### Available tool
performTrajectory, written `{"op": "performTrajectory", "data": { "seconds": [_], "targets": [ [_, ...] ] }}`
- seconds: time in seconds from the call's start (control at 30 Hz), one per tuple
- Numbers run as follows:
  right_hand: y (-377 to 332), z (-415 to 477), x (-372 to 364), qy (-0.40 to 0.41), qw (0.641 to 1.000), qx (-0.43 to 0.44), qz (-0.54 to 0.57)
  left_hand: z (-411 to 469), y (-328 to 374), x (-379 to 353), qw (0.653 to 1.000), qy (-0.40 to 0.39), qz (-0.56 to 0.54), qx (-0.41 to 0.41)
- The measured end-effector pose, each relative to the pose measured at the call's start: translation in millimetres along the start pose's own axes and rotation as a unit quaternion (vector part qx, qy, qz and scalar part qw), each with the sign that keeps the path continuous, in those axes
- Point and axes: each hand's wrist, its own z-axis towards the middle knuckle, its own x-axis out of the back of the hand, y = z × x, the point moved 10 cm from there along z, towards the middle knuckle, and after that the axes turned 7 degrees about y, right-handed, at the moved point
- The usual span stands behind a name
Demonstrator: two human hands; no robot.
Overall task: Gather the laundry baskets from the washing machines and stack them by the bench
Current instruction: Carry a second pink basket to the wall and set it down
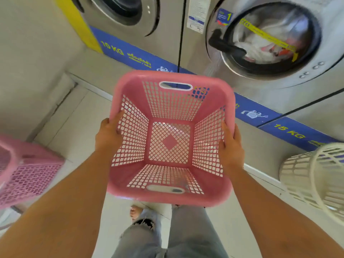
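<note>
An empty pink square laundry basket (170,142) with lattice walls hangs in front of me above the floor. My left hand (108,135) grips its left rim, thumb inside the wall. My right hand (230,146) grips the right rim the same way. A second pink basket (26,170) stands on the floor at the left edge. A white round basket (316,177) sits at the right, partly cut off by the frame. The bench is out of view.
Two front-loading washing machines stand just ahead: a 10 kg one (134,19) at the left and one with laundry in its drum (270,40) at the right. A raised step runs along their base. My legs (167,235) are below the basket on the tiled floor.
</note>
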Motion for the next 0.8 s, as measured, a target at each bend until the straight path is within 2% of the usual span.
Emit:
{"op": "performTrajectory", "data": {
  "seconds": [0.1,0.37,0.57,0.8],
  "targets": [
    [-61,-24,-18,-0.009,0.997,0.071,0.0,-25,-69,46,0.997,0.052,-0.047,0.045],
    [-222,-111,-75,-0.048,0.975,0.213,0.043,-103,-232,165,0.966,0.195,-0.078,0.15],
    [-340,-179,-109,-0.067,0.945,0.308,0.082,-166,-335,241,0.919,0.3,-0.116,0.228],
    [-473,-262,-134,-0.064,0.895,0.415,0.15,-240,-430,320,0.844,0.439,-0.132,0.279]
  ]
}}
